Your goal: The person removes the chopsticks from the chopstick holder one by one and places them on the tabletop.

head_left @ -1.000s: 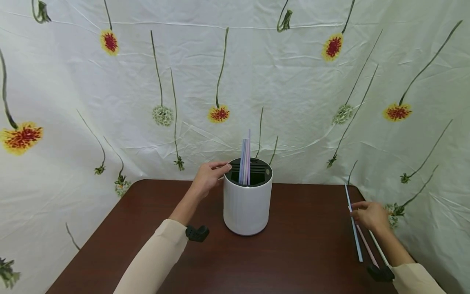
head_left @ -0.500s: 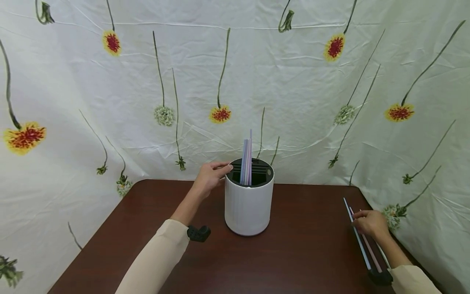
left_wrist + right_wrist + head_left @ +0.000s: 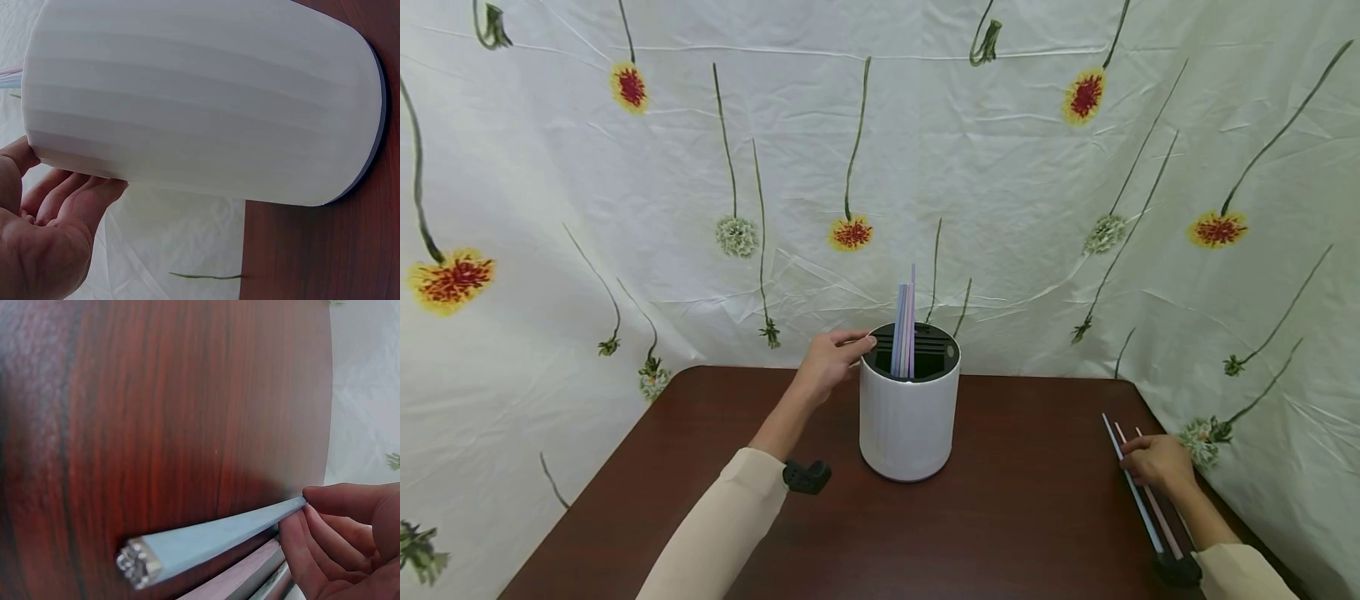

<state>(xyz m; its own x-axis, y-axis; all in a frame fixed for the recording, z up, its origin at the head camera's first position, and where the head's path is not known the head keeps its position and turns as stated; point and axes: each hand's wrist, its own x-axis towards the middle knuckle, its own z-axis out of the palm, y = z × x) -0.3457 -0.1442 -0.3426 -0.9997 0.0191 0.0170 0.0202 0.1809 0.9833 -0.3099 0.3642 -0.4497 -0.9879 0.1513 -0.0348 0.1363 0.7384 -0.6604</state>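
A white cylindrical holder [image 3: 906, 429] with a black slotted top [image 3: 928, 362] stands upright on the table. Several thin pastel sticks [image 3: 904, 329], bluish and pinkish, rise from its opening. My left hand [image 3: 826, 371] grips its left rim, with thumb at the top edge and fingers against the side wall [image 3: 187, 112]. Over at the table's right side, my right hand [image 3: 1159, 462] pinches a light blue stick [image 3: 219, 534] between thumb and fingers. That stick has squared sides and a silvery end. Close beside it lie a pink stick [image 3: 237, 572] and a pale third stick [image 3: 275, 584], partly hidden.
A dark reddish-brown table [image 3: 1022, 492] carries everything. Behind it and along both sides hangs a white cloth [image 3: 985, 167] printed with flowers. The right table edge runs close by my right hand.
My right hand has drawn slightly nearer to me, and the light blue stick has slid the same way beside the others. My left hand stays at the holder's rim.
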